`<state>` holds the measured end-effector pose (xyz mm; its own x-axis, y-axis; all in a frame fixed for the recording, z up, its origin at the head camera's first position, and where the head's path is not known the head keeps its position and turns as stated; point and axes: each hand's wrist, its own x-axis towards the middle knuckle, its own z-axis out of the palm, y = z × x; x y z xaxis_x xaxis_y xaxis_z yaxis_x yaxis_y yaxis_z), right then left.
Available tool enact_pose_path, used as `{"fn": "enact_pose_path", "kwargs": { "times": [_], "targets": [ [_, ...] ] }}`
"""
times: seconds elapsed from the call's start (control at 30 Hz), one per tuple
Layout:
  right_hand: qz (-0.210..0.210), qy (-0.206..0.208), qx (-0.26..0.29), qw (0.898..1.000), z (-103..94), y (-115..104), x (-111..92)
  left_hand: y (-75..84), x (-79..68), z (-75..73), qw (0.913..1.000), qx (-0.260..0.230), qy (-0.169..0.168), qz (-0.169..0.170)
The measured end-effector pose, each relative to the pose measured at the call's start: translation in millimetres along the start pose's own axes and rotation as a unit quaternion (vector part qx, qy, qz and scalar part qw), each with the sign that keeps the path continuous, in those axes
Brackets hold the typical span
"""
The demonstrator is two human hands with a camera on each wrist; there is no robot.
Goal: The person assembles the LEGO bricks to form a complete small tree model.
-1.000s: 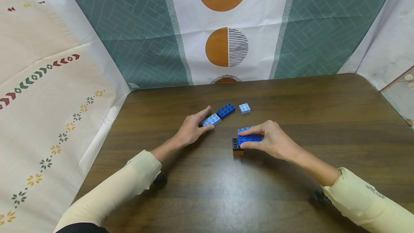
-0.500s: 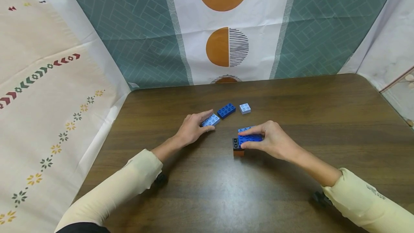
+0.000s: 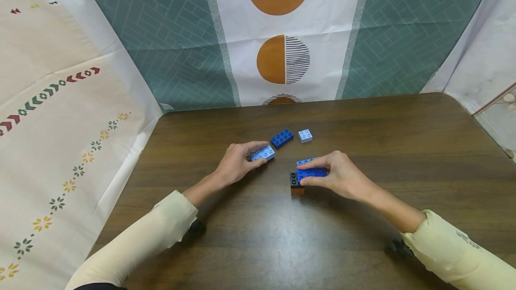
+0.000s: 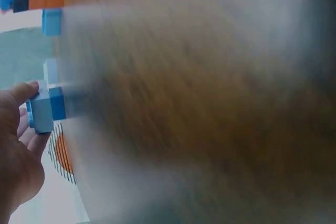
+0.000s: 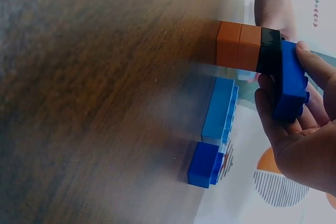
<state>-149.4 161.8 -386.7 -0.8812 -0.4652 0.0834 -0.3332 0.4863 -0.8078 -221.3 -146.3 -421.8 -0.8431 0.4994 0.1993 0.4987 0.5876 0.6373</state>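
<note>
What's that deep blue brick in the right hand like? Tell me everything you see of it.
The deep blue brick is oblong, with smooth, slightly shiny, plastic-looking sides and round studs on top. Studs up and roughly level, it is pinched in the right hand's grip. One end sits over the black brick that tops the orange bricks; the rest overhangs to the right. I cannot tell whether it is pressed fully home.

From above, the head view looks forward and down over the table (image 3: 258, 236); the wrist views, turned sideways, look low and close along its top past the left hand (image 4: 20, 156) and right hand (image 5: 312, 142). All three share the stack (image 5: 249, 48).
</note>
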Motion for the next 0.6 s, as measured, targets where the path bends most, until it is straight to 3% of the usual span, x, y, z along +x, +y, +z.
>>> {"fn": "enact_pose_path", "kwargs": {
  "times": [0.17, 0.6],
  "targets": [
    [0.001, 0.0, 0.001, 1.0, -0.1, 1, 0, 11.5, -6.9, 0.9, 0.9979, -0.043, 0.003, 0.049],
    [0.008, 0.0, 0.002, 1.0, 0.2, -1, 0, 40.8, -17.9, 3.5, 0.9813, -0.133, -0.045, 0.132]
  ]
}}
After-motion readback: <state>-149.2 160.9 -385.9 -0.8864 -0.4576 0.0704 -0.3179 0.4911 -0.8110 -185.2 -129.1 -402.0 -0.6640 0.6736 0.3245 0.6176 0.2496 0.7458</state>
